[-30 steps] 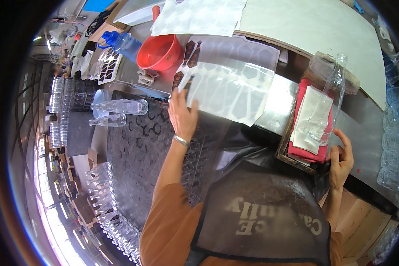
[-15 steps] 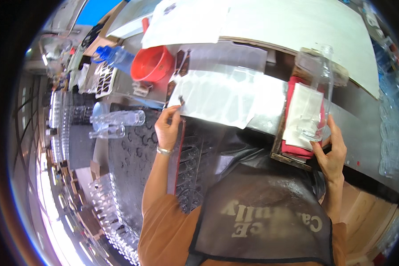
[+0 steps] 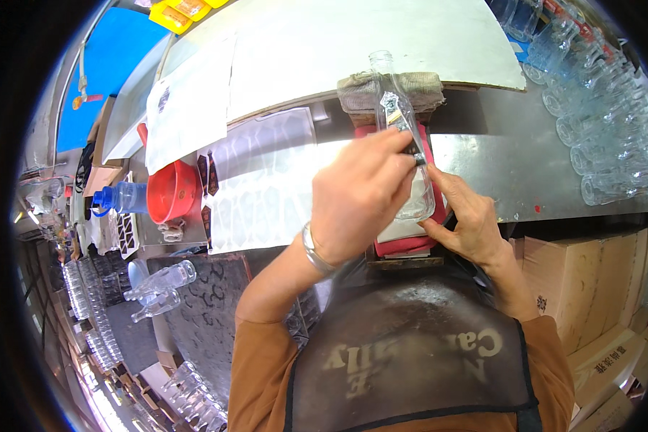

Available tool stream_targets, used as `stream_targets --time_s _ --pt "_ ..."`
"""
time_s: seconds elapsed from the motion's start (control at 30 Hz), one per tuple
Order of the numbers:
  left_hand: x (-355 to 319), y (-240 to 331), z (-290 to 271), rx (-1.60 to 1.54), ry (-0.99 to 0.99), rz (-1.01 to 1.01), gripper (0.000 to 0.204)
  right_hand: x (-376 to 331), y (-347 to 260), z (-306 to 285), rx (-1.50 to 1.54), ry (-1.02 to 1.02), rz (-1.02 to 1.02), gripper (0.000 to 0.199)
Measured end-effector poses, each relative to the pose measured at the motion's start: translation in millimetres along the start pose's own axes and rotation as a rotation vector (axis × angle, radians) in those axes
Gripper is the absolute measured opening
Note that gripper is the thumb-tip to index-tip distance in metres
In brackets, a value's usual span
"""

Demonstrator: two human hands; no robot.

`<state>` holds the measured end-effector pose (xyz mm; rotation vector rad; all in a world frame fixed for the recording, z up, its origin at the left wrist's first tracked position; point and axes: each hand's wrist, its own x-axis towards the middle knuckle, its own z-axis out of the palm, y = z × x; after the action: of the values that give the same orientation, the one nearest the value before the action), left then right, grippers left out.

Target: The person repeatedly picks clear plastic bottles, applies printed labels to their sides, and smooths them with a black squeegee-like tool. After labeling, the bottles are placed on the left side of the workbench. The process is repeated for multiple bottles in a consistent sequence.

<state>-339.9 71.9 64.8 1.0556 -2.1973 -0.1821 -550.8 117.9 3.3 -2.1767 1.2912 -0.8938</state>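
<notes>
A clear glass bottle (image 3: 415, 205) lies on a red-and-white padded rest (image 3: 399, 246), its neck pointing away from me over a rolled greyish towel (image 3: 353, 92). My left hand (image 3: 360, 191) reaches across the bottle with closed fingers, pinching a dark, narrow patterned label (image 3: 391, 106) against the glass. Part of that label is hidden under the fingers. Near the bottle's base my right hand (image 3: 468, 223) grips its side, thumb below and fingers along the right edge. Left of the rest lies a pale translucent label sheet (image 3: 263, 187), with more dark patterned labels (image 3: 207, 183) along its left edge.
A red bowl (image 3: 171, 193) and a blue-capped water bottle (image 3: 126, 196) stand at the left. Two clear bottles (image 3: 162, 281) lie on a dark surface nearer me. Many glass bottles (image 3: 583, 155) are lined up at the right, above cardboard boxes (image 3: 579, 273).
My left hand has moved right from the label sheet's edge onto the bottle, with a dark label at its fingers. My right hand stays at the bottle's base. The view has swung right.
</notes>
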Motion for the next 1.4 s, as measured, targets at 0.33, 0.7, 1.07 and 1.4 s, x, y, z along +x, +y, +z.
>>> stream_targets --time_s 0.33,0.7,1.07,1.4 --pt "-6.9 -9.5 2.6 -0.141 0.017 -0.039 0.033 12.7 8.6 -15.6 0.343 -0.084 0.162 0.060" --pt "-14.1 -41.3 30.5 -0.331 -0.092 -0.155 0.066 43.7 6.5 -4.6 0.513 -0.166 0.404 0.066" --pt "-11.1 -40.5 29.8 -0.307 -0.072 -0.223 0.066 46.2 3.9 -1.9 0.490 -0.110 0.366 0.064" --pt "-18.8 -37.1 37.5 -0.427 0.016 -0.338 0.073 43.6 12.7 -3.0 0.598 -0.187 0.444 0.060"
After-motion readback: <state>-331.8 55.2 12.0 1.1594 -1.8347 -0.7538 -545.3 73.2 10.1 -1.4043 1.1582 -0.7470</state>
